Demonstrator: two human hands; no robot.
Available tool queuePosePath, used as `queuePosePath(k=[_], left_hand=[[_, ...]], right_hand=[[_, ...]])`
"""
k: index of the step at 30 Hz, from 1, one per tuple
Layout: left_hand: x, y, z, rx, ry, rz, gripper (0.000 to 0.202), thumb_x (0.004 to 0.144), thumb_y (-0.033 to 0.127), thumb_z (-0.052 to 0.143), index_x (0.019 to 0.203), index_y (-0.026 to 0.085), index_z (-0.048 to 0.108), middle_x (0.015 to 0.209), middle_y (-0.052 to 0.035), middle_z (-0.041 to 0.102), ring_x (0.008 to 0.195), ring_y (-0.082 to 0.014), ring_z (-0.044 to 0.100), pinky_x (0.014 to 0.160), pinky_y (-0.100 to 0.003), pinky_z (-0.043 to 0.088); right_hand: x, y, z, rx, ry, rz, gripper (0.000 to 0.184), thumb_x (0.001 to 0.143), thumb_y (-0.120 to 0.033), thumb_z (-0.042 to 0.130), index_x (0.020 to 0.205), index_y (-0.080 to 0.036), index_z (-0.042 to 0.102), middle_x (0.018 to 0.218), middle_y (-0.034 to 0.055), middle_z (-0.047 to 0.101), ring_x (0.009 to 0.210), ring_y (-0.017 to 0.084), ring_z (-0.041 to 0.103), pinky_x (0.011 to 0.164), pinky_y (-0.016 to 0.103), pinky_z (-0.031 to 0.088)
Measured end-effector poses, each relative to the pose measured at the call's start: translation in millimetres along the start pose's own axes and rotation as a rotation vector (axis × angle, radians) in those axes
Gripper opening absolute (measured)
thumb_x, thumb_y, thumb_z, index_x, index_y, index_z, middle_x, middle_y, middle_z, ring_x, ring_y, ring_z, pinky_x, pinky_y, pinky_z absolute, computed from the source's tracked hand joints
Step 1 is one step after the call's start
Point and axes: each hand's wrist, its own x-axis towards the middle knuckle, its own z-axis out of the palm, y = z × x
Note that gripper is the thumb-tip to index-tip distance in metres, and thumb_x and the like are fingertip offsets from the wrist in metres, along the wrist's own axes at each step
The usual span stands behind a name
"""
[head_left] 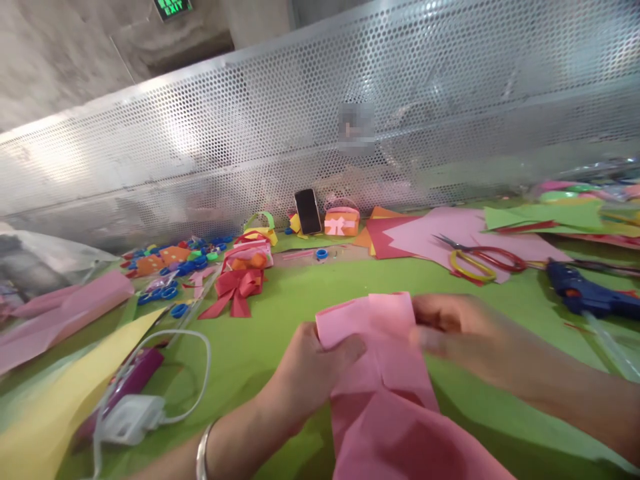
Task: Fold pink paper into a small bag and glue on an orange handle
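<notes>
A sheet of pink paper, folded and creased, stands out over the green table covering in front of me. My left hand grips its left edge, the thumb lying across the front and the fingers hidden behind. At the upper right corner, my right hand pinches the folded top strip between thumb and fingers, slightly blurred. The lower part of the paper bulges toward me and runs out of view at the bottom.
Scissors lie on coloured sheets at the right, beside a blue glue gun. A red paper bow, an orange paper bag and a phone stand toward the mesh panel. Left are a white charger and yellow paper.
</notes>
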Motion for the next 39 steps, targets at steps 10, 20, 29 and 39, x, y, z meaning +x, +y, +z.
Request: queuePosePath(k=[10,20,29,39], left_hand=[[-1,-2,0.5,0.004,-0.048,0.013,0.025,0.066,0.032,0.070,0.082,0.013,0.070,0.073,-0.0022,0.062,0.066,-0.0147,0.053,0.064,-0.027,0.045],[-3,4,2.0,-0.062,-0.113,0.014,0.028,0.067,0.034,0.072,0.085,0.012,0.071,0.080,-0.0046,0.067,0.077,-0.0196,0.059,0.071,-0.029,0.047],[-3,2,0.9,-0.060,-0.122,-0.010,0.030,0.067,0.036,0.075,0.085,0.013,0.072,0.082,-0.0065,0.070,0.078,-0.0217,0.062,0.073,-0.031,0.049],[1,0,1.5,0.082,0.043,-0.119,0.015,0.069,0.027,0.064,0.072,0.013,0.067,0.068,-0.0008,0.060,0.061,-0.0126,0.052,0.058,-0.024,0.042]], right_hand=[[-2,-8,-13,0.127,-0.054,0.006,0.045,0.083,-0.062,0.062,0.105,-0.025,0.074,0.096,0.0065,0.074,0.093,0.022,0.067,0.087,0.035,0.053],[4,-2,-11,0.202,-0.048,0.055,0.030,0.081,-0.049,0.069,0.082,-0.020,0.074,0.076,0.0007,0.071,0.074,0.015,0.062,0.072,0.027,0.047],[7,-7,1,0.152,0.085,0.080,0.042,0.070,-0.059,0.072,0.062,-0.018,0.063,0.060,-0.0005,0.059,0.060,0.014,0.052,0.059,0.028,0.043],[-15,-6,12,-0.663,0.293,-0.526,0.019,0.086,-0.035,0.062,0.071,-0.024,0.064,0.068,-0.0003,0.061,0.060,0.013,0.057,0.054,0.024,0.042]])
